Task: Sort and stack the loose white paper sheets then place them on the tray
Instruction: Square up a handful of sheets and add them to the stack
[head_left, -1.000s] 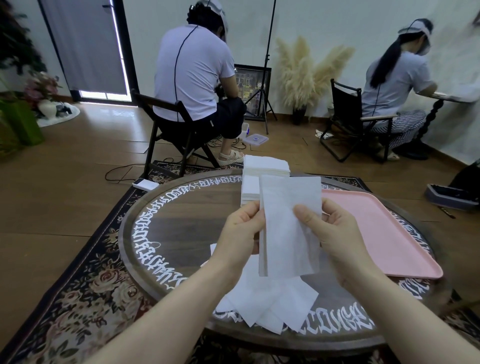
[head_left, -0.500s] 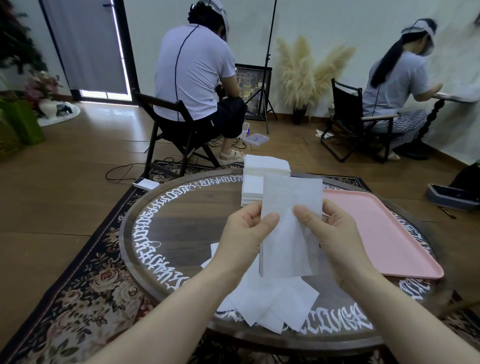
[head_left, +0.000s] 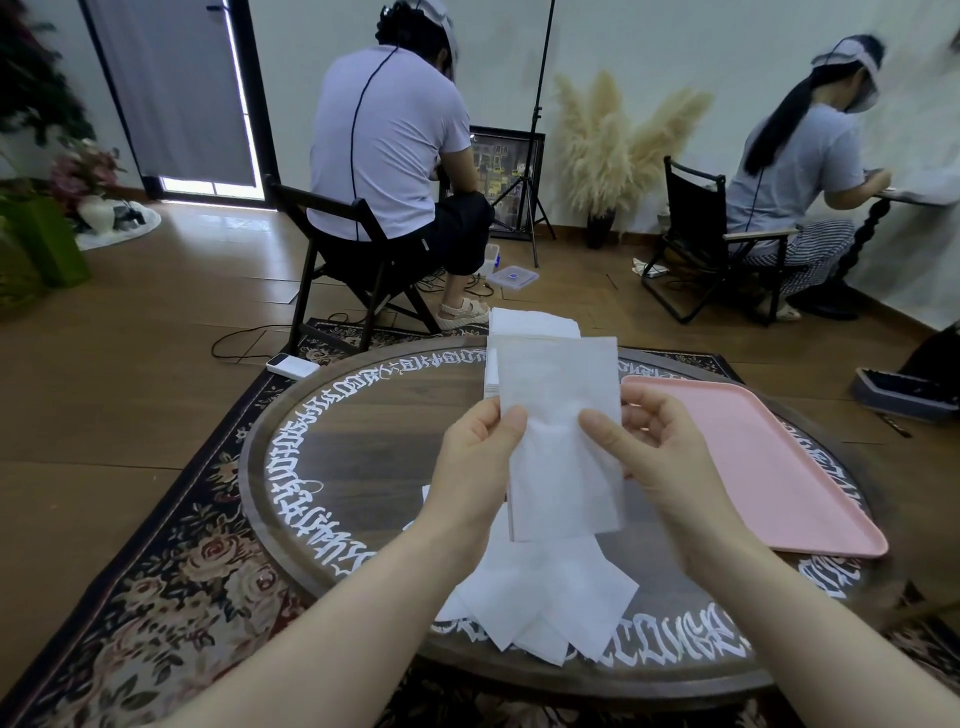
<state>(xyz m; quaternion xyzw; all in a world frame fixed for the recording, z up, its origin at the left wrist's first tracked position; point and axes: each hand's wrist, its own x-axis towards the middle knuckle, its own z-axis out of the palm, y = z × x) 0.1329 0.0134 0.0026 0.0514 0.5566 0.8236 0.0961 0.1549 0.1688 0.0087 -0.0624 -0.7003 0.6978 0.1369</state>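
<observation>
White paper sheets are held upright above the round table, long axis vertical — the left hand pinches the left edge, the right hand the right. Beyond the fingers, the finished stack sits on the table's far side; the pink tray lies nearer the right hand.
</observation>
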